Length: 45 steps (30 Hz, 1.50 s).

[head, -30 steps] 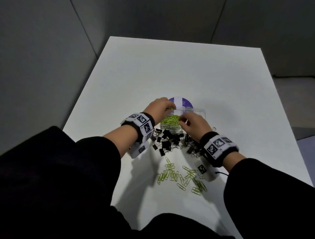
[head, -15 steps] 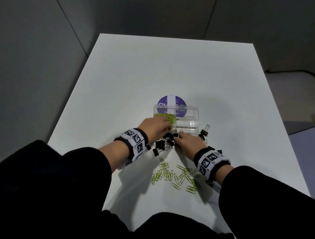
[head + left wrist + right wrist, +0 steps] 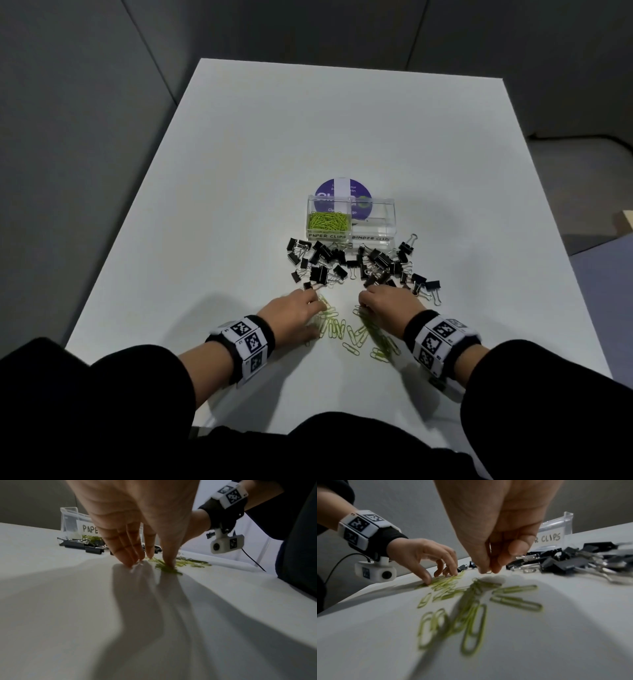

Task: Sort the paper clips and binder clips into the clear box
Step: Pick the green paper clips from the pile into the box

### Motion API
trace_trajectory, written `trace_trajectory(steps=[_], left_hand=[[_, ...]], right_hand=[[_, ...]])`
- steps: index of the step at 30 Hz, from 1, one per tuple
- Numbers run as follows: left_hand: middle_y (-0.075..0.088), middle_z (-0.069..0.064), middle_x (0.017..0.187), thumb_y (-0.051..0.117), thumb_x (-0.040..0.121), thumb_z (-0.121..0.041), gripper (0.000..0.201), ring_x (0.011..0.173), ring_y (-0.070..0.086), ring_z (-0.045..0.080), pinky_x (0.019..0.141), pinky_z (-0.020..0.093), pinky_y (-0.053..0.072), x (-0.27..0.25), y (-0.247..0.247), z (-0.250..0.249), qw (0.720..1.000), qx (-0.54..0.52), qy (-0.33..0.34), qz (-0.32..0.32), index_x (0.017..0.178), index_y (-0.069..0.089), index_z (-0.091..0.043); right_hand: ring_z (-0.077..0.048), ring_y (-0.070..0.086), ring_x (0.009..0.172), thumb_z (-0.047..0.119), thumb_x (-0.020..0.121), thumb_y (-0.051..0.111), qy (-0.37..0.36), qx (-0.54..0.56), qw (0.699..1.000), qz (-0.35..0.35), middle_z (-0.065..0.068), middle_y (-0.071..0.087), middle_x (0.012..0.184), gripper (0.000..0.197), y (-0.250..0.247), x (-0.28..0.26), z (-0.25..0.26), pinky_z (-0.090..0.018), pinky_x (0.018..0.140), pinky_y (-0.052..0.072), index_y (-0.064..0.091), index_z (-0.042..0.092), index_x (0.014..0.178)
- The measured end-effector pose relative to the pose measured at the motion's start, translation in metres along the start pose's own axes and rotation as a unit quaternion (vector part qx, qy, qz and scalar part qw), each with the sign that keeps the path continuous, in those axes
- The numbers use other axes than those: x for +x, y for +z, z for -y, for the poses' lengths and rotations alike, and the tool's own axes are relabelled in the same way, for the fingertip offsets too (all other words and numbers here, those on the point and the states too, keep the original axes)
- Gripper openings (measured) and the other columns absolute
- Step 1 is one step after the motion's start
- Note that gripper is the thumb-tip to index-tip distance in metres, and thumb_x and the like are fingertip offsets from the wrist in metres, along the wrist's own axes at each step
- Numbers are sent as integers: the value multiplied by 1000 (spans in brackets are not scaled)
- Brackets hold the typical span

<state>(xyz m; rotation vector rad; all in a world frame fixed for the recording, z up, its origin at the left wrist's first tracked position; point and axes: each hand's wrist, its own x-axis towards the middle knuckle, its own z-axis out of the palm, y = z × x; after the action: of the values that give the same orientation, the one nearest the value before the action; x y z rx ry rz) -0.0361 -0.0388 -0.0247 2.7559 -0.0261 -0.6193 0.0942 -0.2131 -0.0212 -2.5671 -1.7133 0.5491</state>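
The clear box (image 3: 383, 236) stands mid-table; its left "PAPER CLIPS" half holds green paper clips (image 3: 329, 221), and its right "BINDER CLIPS" half looks empty. Black binder clips (image 3: 359, 263) lie heaped in front of it. Loose green paper clips (image 3: 356, 337) (image 3: 471, 615) are scattered nearer me. My left hand (image 3: 318, 313) (image 3: 152, 563) reaches down onto them, thumb (image 3: 169, 563) pressing on some, the other fingertips (image 3: 132, 561) touching the table. My right hand (image 3: 364, 306) (image 3: 488, 570) pinches a thin paper clip between thumb and fingertips just above the table.
A purple round disc (image 3: 329, 192) lies behind the box. The white table (image 3: 239, 205) has edges left, right and far, with grey walls beyond. A lone binder clip (image 3: 409, 245) sits right of the box. Each wrist wears a marker band and camera.
Both hands pulled back from the box, over the binder clips, toward me and down onto the loose paper clips. The right hand has closed its fingertips on one.
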Motion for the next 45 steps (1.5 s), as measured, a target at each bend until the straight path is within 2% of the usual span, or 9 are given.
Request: trace_trajectory(steps=[6,9,11,13,22,29,34,39,45], left_hand=[[48,7,132,44,95,-32,40,118,49,23,88,34,45,-5,1,-12,998,15,48,-28,131,50,-16],[40,7,145,43,96,-35,45,130,41,24,104,35,39,4,-5,-11,993,73,57,-80,138,41,-17],[20,6,156,40,97,-38,54,142,24,25,114,38,26,15,-13,-9,991,105,18,-80,145,25,-20],[5,4,159,36,97,-42,61,145,11,26,116,41,19,26,-23,-4,991,117,-26,-65,149,11,-22],[15,2,157,28,98,-44,58,143,18,25,112,39,27,27,-38,26,989,132,-64,-12,149,11,-21],[43,5,137,39,97,-35,43,119,46,24,94,35,41,29,-37,40,992,67,-67,-85,136,39,-17],[45,6,132,46,95,-27,49,116,47,25,90,34,43,44,-50,34,987,64,-78,-127,141,32,-20],[55,10,118,52,92,-17,31,106,52,30,79,36,42,56,-55,32,987,108,5,-116,122,56,-17],[52,6,124,48,93,-26,32,114,49,26,90,36,41,64,-53,25,988,139,-26,-64,123,54,-17]], right_hand=[[-19,63,59,19,73,74,-32,5,998,-60,-4,65,72,12,11,-9,9,-29,45,55,65,12,75],[-27,67,91,7,74,72,-13,7,996,-91,-13,69,105,31,-2,9,8,-36,80,58,65,6,104],[-30,51,122,3,85,57,9,-7,997,-74,-15,52,135,46,-12,26,6,-38,105,40,47,6,130],[-27,32,136,8,94,43,41,-18,998,-41,-10,31,151,51,-21,43,2,-38,113,29,27,10,143],[-26,39,128,25,98,38,60,-36,997,-11,-4,44,143,44,-16,51,-13,-39,105,34,33,16,140],[-29,51,113,4,91,47,42,-19,997,-54,-12,59,124,33,-25,57,-25,-36,97,40,54,6,123],[-29,55,103,19,97,41,100,-23,995,-8,-12,59,113,26,-28,72,-12,-38,82,48,52,6,116],[-30,60,103,22,97,41,127,-19,992,-4,-12,60,115,27,-31,80,-8,-39,81,49,49,5,115],[-30,63,92,19,95,43,166,28,986,-9,-10,65,103,18,-28,84,-10,-31,67,40,52,7,105]])
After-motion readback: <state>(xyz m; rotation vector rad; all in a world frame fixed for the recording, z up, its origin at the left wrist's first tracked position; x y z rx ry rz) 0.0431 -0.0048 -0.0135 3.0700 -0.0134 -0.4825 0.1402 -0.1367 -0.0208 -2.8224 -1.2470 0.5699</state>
